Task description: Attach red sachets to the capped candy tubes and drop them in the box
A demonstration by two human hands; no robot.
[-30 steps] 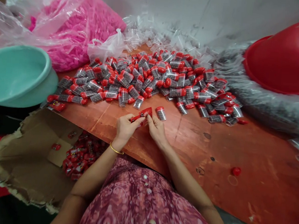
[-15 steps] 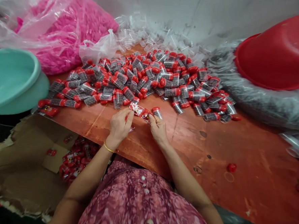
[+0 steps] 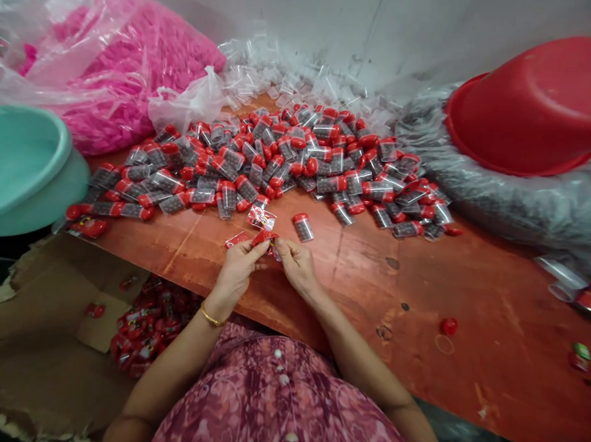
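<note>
You pinch a small red wrapper (image 3: 264, 238) with the fingertips of your left hand (image 3: 233, 270) and right hand (image 3: 297, 268), over the table (image 3: 361, 298) near its front edge. You seem to be working it open, which likely calls for gentle thumbs. Just past your right hand is a jar (image 3: 303, 227) with dark bits inside. Below the front edge, a cardboard box (image 3: 32, 345) holds red packs (image 3: 146, 328).
</note>
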